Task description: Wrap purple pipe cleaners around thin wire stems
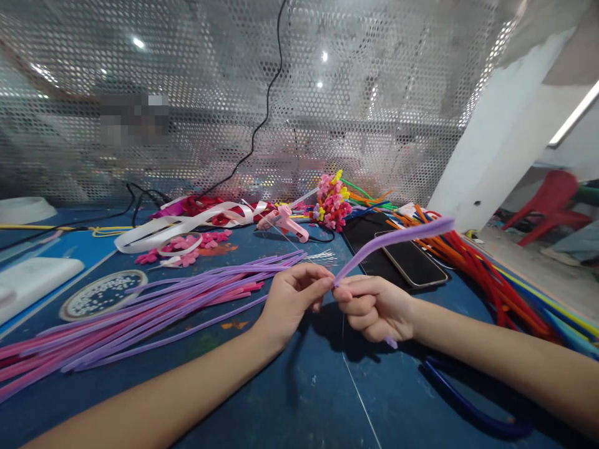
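Note:
A purple pipe cleaner [395, 238] is held in front of me above the blue table. My right hand [374, 305] wraps its fingers round it; one stretch rises to the right and a short end pokes out below the fist. My left hand [299, 293] pinches at the bent part of the same pipe cleaner, its fingertips meeting those of the right. Left of my hands lies a bundle of purple and pink pipe cleaners [154, 324]. Several thin wires [321, 257] rest just behind my left hand.
A pink glue gun [285, 223] stands at the back beside a pink flower bunch [331, 202]. White ribbon [187, 221] curls at back left. A phone [414, 259] lies behind my right hand, near red pipe cleaners [496, 280]. A dark blue headband-like loop [472, 405] lies front right.

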### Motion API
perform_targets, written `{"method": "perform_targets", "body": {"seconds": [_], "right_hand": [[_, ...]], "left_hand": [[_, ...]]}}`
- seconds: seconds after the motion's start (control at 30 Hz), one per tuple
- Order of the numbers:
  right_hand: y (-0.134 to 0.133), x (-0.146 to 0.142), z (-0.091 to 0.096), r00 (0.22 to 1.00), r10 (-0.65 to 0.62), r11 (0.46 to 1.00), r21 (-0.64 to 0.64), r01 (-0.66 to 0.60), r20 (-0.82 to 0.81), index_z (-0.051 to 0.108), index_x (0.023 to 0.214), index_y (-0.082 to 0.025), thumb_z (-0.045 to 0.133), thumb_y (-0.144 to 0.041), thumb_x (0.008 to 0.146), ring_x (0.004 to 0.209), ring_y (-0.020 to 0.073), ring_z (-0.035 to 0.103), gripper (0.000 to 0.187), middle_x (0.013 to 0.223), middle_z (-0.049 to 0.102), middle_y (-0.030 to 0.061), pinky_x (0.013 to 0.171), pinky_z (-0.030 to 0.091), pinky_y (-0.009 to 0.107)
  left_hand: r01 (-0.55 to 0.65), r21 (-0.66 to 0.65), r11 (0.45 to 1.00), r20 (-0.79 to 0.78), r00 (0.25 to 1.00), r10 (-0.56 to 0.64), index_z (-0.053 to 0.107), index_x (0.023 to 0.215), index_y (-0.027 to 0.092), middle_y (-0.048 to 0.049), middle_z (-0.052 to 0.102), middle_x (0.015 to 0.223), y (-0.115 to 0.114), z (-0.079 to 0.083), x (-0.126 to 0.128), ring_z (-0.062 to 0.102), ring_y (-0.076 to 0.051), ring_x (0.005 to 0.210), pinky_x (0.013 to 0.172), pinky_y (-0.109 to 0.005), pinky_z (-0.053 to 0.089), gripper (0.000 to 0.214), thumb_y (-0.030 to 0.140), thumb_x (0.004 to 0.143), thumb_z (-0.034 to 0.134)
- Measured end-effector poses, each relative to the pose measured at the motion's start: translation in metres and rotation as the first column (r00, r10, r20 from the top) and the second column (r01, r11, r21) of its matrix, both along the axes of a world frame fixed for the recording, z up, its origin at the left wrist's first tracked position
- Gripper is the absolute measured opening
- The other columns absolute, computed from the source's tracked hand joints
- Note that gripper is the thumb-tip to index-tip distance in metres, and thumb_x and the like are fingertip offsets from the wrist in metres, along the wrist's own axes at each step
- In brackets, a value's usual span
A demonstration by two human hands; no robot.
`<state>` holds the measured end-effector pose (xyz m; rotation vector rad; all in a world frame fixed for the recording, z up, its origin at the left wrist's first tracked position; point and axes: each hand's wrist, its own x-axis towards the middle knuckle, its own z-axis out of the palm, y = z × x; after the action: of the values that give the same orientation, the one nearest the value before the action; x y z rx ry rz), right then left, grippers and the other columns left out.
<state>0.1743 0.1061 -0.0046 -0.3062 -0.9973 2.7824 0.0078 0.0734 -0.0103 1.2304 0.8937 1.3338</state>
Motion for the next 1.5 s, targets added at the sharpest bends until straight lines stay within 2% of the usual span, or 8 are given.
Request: {"method": "perform_targets", "body": {"seconds": [0.17,0.33,0.4,0.53,0.63,0.8,1.03,1.5], "right_hand": [[-0.013,-0.01,-0.003,0.924,-0.342,0.877,0.411,0.248,0.171,0.043,0.074,-0.019,0.047,-0.035,0.086,0.036,0.0029,0.008,0.021,0.043,0.02,-0.0126,0.031,0.012,0.011],[-0.021,-0.015,-0.008,0.785,-0.607,0.48,0.844,0.24,0.122,0.05,0.073,-0.016,0.046,-0.035,0.087,0.039,0.0023,0.029,0.024,0.051,0.037,-0.0079,0.035,0.025,0.013],[-0.021,-0.015,-0.008,0.804,-0.573,0.547,0.804,0.233,0.157,0.049,0.074,-0.017,0.046,-0.035,0.087,0.037,0.0021,0.026,0.023,0.049,0.036,-0.0088,0.034,0.024,0.012],[-0.014,-0.009,-0.002,0.93,-0.304,0.891,0.408,0.201,0.205,0.044,0.076,-0.019,0.047,-0.033,0.086,0.034,0.0026,0.008,0.018,0.042,0.021,-0.0132,0.029,0.014,0.01],[-0.005,-0.004,0.0,0.991,-0.082,0.989,0.13,0.068,0.105,0.044,0.077,-0.019,0.052,-0.029,0.083,0.036,0.0032,0.003,0.014,0.042,0.018,-0.0134,0.027,0.012,0.009],[0.002,0.001,-0.004,0.981,0.191,0.98,-0.057,-0.189,0.043,0.043,0.073,-0.018,0.053,-0.027,0.083,0.035,0.0034,0.003,0.016,0.041,0.02,-0.0128,0.026,0.014,0.008],[-0.002,0.001,-0.006,0.944,0.323,0.945,0.03,-0.325,0.075,0.049,0.073,-0.015,0.047,-0.022,0.086,0.035,0.0027,0.011,0.015,0.043,0.022,-0.011,0.028,0.02,0.008],[-0.006,0.001,-0.003,0.936,0.353,0.934,0.056,-0.353,0.006,0.051,0.075,-0.013,0.045,-0.021,0.087,0.035,0.0022,0.013,0.016,0.045,0.02,-0.011,0.03,0.019,0.009]], "left_hand": [[-0.104,0.088,0.991,-0.174,0.978,0.118,0.053,0.073,0.015,0.0045,0.057,0.056,-0.007,0.004,0.003,0.047,-0.005,0.044,0.043,-0.016,0.038,0.01,0.021,0.074,0.062],[-0.148,0.08,0.986,-0.128,0.979,0.157,0.043,0.076,0.018,0.0058,0.055,0.065,-0.01,-0.001,0.008,0.052,-0.006,0.048,0.046,-0.018,0.041,0.016,0.016,0.074,0.059],[-0.114,0.037,0.993,-0.058,0.991,0.116,0.038,0.077,0.02,0.0061,0.057,0.073,-0.008,-0.003,0.009,0.053,-0.005,0.049,0.05,-0.019,0.042,0.021,0.015,0.074,0.059],[0.105,-0.071,0.992,0.125,0.987,-0.096,0.043,0.085,0.02,0.0001,0.064,0.093,-0.002,-0.001,0.005,0.059,-0.007,0.061,0.064,-0.022,0.045,0.022,0.012,0.073,0.059],[0.337,-0.115,0.934,0.252,0.92,-0.301,0.053,0.106,0.019,-0.0051,0.066,0.095,0.001,0.002,0.0,0.062,-0.012,0.081,0.08,-0.025,0.044,0.035,0.015,0.072,0.062],[0.506,-0.142,0.851,0.115,0.862,-0.494,0.065,0.103,0.022,-0.0068,0.06,0.116,0.0,0.003,-0.006,0.058,-0.019,0.098,0.085,-0.03,0.042,0.031,0.02,0.072,0.066],[0.613,-0.139,0.777,0.068,0.789,-0.611,0.061,0.065,0.016,-0.0045,0.051,0.122,-0.002,0.004,-0.01,0.05,-0.022,0.111,0.093,-0.033,0.036,0.016,0.012,0.058,0.075],[0.621,-0.107,0.777,0.081,0.784,-0.615,0.066,0.064,0.018,-0.0051,0.054,0.116,0.0,0.004,-0.01,0.047,-0.025,0.115,0.097,-0.041,0.033,0.021,0.013,0.05,0.081]]}}
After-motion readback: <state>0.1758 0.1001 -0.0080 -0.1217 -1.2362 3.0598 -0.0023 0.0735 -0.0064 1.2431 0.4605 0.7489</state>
